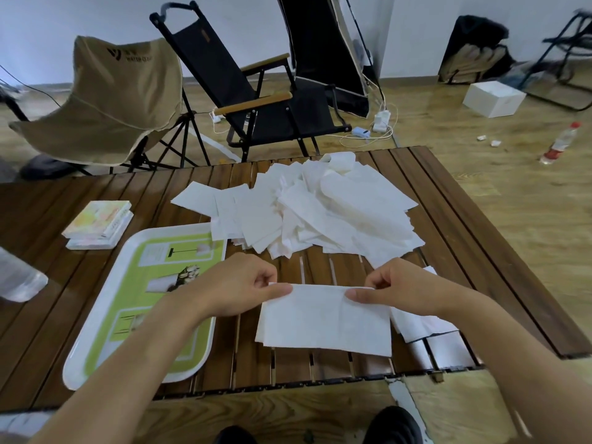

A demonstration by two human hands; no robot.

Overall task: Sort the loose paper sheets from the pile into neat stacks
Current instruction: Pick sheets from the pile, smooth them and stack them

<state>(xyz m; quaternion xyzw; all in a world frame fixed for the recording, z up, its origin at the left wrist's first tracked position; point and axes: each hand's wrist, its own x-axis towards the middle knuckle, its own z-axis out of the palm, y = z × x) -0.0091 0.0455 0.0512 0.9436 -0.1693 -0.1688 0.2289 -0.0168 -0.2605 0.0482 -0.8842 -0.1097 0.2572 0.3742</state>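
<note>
**While pinched, one sheet [323, 318] lies near the bench's [48, 283] front edge**

As the left hand [237, 290] and right hand [397, 290] each pinch its far edge, the loose pile [320, 206] spreads behind, toward the far edge, overlapping the green tray's [176, 229] far right corner.

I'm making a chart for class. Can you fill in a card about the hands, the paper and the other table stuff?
left hand: pinches the sheet at its far edge, left end
right hand: pinches the same edge, right end
sheet: white, in front of the person
pile: messy, behind the hands
tray: green and white, left
books: far left
</note>
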